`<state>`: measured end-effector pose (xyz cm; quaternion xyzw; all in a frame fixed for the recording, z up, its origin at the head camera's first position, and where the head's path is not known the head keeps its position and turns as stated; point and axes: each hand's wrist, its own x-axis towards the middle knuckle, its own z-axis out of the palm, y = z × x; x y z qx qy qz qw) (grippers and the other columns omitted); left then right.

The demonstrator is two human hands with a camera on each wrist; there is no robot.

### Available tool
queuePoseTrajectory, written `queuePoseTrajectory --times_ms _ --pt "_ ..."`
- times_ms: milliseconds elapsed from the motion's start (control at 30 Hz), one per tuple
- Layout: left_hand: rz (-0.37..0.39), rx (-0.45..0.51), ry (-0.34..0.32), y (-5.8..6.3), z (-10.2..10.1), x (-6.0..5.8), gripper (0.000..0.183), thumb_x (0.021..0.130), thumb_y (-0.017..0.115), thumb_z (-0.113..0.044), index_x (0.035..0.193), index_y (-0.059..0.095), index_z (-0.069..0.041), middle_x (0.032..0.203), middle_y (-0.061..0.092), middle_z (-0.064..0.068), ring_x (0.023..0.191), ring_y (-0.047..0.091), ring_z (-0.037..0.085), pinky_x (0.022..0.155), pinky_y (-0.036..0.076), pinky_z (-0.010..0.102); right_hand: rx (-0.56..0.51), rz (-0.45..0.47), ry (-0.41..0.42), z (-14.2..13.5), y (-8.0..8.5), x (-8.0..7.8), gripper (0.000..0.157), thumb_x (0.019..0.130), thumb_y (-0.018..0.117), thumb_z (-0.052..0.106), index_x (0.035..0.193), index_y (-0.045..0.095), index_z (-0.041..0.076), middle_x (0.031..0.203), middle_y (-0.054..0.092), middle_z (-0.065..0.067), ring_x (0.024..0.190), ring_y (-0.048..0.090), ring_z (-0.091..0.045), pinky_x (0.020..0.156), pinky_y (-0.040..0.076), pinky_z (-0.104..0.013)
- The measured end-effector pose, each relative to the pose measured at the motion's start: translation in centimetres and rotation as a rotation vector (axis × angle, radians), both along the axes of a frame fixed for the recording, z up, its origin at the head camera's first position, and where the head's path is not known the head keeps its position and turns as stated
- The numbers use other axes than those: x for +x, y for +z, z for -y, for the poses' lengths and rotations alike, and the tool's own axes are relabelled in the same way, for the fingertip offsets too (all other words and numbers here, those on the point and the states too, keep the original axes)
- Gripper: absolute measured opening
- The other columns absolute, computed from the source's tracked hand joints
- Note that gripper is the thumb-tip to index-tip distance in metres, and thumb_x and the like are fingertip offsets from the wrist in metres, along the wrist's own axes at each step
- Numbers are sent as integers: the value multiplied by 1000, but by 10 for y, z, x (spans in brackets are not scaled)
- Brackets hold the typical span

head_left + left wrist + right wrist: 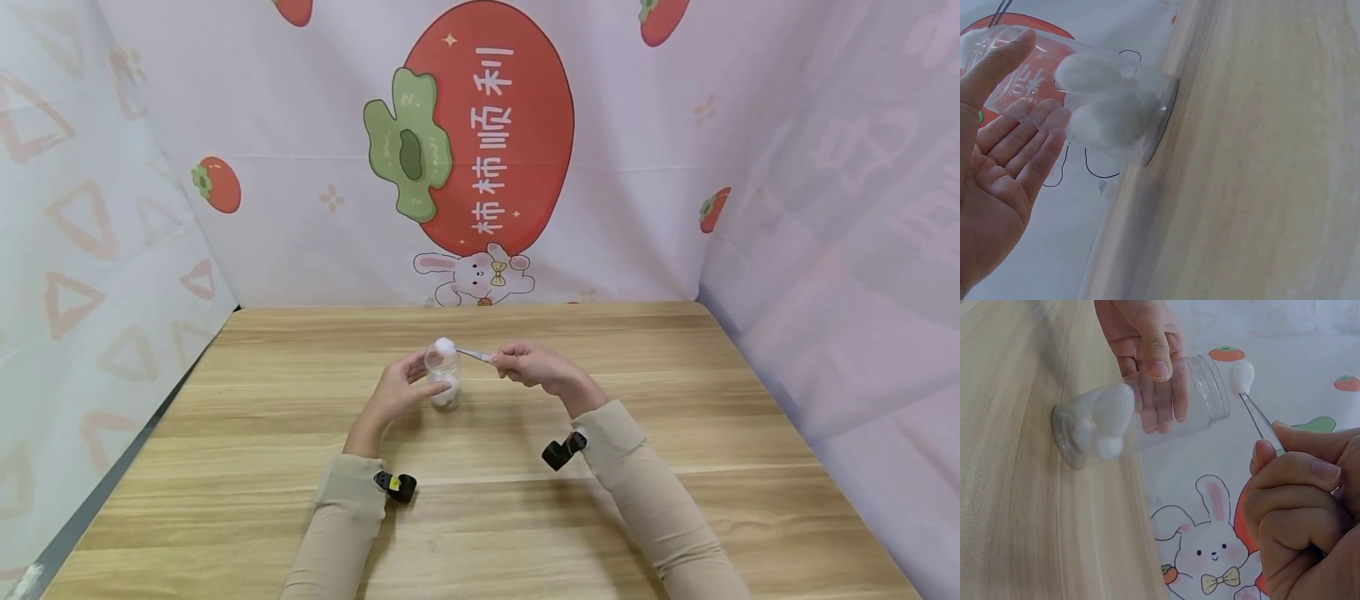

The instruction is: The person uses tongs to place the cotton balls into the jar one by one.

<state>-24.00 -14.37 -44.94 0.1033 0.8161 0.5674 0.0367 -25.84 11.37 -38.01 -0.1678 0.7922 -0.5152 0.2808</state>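
Note:
A clear plastic jar (pixel 1200 419) stands upright and open-mouthed on the wooden table, with several white cotton balls (pixel 1116 115) in its lower part. My left hand (pixel 399 390) holds the jar around its upper half, thumb on one side and fingers on the other. In my right hand (pixel 536 367) I pinch a pair of metal tweezers (pixel 1260 419), the other fingers curled into the palm. Between the tweezer tips is a single cotton ball (pixel 1242 376), just above the jar's mouth in the right wrist view. From the head, this ball overlaps the jar's rim (pixel 441 360).
The wood-grain table (pixel 480 533) reaches to a patterned cloth backdrop (pixel 315 250) with a large red persimmon and a rabbit printed on it. Cloth side walls rise at left and right. A black camera (pixel 562 452) sticks out from the right wrist, another (pixel 402 488) from the left.

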Motion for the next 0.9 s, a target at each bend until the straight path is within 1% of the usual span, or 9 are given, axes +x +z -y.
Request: queuePoseTrajectory --times_ms 333,600,767,900 --pt "1 -9 4 0 0 0 69 80 79 -24 139 49 -7 139 57 16 133 52 33 116 43 44 -23 -3 19 2 -3 0 30 102 45 19 73 51 10 49 28 10 42 18 -4 41 16 -17" --pt "17 -1 1 0 0 0 68 80 79 -23 139 49 -8 142 55 15 134 51 32 117 41 44 -5 -2 11 3 -5 0 31 101 46 19 72 51 11 49 29 10 43 19 -5 41 16 -18" --pt "6 -17 5 0 0 0 69 80 79 -24 140 48 -7 142 54 17 133 51 34 116 43 45 6 12 -8 5 -4 1 31 102 45 21 74 51 10 50 29 9 44 20 -5 42 18 -18" --pt "0 -16 4 0 0 0 68 80 79 -25 139 50 -9 141 56 15 133 51 34 116 42 45 3 22 -17 5 -3 1 31 102 45 22 76 52 9 50 30 9 44 21 -6 43 18 -19"
